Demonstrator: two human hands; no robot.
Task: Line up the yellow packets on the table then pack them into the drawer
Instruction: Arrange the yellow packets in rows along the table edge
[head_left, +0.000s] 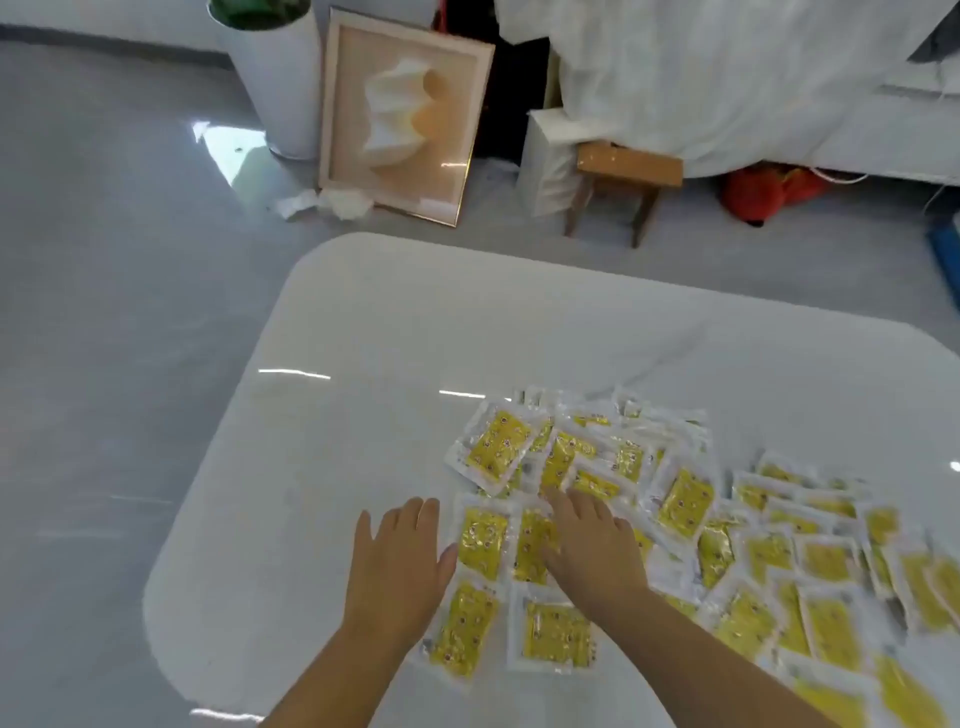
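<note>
Several yellow packets (680, 499) with clear edges lie spread over the right half of the white table (363, 338), many overlapping in a loose heap. Some near me lie side by side, such as one packet (557, 634) and another (464, 630). My left hand (397, 561) lies flat with straight fingers on the bare table, its thumb against the left edge of a packet (483, 540). My right hand (589, 540) rests flat on top of the packets, fingers straight and pointing away from me. No drawer is in view.
The table's rounded left corner (171, 623) and its far half are bare. Beyond it on the grey floor stand a framed picture (400, 119), a white planter (275, 78), a small wooden stool (623, 182) and cloth-covered furniture (727, 78).
</note>
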